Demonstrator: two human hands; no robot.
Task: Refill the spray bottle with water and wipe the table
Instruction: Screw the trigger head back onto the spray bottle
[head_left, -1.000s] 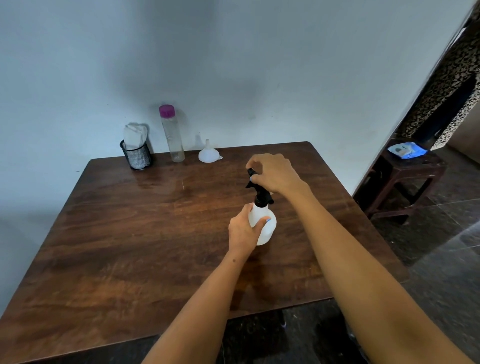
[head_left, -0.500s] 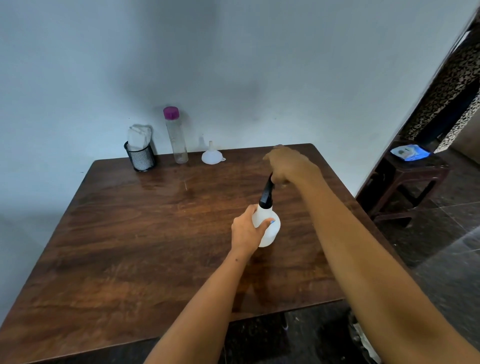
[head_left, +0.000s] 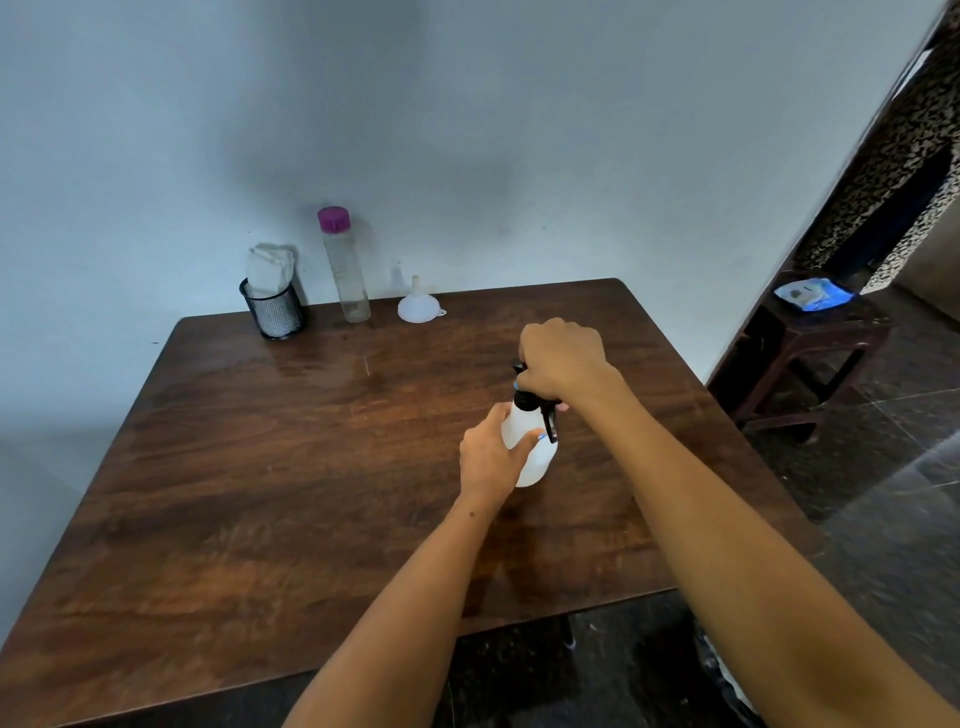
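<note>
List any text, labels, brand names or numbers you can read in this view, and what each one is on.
No legible text anywhere in the head view.
Spray bottle, held by the left hand with the right hand on its black spray head: no label visible.
Clear bottle with the purple cap: no label visible.
Blue and white packet on the side stool: printing there, too small and blurred to read.

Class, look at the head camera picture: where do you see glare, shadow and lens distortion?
Head view: glare sheens the table near the funnel; a soft shadow darkens the wall above the capped bottle; the wide angle bows the doorway's edge at right.
</note>
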